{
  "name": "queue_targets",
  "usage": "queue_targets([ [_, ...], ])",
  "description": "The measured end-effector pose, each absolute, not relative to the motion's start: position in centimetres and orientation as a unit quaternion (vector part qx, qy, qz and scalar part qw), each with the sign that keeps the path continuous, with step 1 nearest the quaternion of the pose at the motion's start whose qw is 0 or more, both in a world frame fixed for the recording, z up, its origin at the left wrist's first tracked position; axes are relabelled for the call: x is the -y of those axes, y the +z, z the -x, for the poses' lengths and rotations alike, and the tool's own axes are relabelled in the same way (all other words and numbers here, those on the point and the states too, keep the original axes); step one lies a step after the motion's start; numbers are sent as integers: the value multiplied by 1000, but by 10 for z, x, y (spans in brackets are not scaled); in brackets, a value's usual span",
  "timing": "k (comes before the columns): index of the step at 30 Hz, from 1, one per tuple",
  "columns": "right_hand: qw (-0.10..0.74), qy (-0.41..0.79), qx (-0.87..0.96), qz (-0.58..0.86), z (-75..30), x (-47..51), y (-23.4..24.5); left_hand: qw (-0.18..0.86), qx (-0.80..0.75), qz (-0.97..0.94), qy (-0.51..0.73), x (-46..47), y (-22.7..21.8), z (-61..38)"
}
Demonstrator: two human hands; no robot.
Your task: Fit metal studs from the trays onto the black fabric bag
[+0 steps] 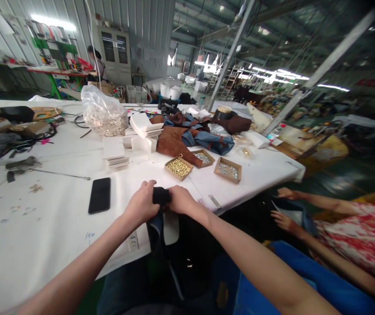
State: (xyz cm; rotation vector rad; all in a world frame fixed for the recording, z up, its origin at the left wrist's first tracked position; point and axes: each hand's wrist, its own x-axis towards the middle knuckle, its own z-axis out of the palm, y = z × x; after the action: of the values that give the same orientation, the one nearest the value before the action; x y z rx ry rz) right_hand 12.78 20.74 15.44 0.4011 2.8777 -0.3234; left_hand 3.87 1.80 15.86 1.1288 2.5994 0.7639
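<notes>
At the frame's centre, the left hand [143, 203] and right hand [181, 200] grip opposite ends of a black piece [161, 196] at the near edge of the table [59, 245], seemingly to position it; shifting it likely calls for both grips. Room looks widest at lower left, below the phone [99, 195]; a box of gold studs [173, 174] sits just beyond.

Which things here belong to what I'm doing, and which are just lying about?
Likely in the job:
- black workpiece, in left hand and right hand
- perhaps boxed gold-coloured fittings

Apparently just lying about:
- smartphone
- clear plastic bag
- metal rod
</notes>
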Motion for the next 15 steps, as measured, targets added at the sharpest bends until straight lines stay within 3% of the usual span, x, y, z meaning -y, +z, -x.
queue_targets([
  [9, 103, -79, -984, -122, -116, -206, 155, 178, -920, -318, 147, -19, 126, -68],
  [15, 119, -71, -982, -132, -122, -205, 179, 224, -900, -359, 100, -26, 138, -54],
])
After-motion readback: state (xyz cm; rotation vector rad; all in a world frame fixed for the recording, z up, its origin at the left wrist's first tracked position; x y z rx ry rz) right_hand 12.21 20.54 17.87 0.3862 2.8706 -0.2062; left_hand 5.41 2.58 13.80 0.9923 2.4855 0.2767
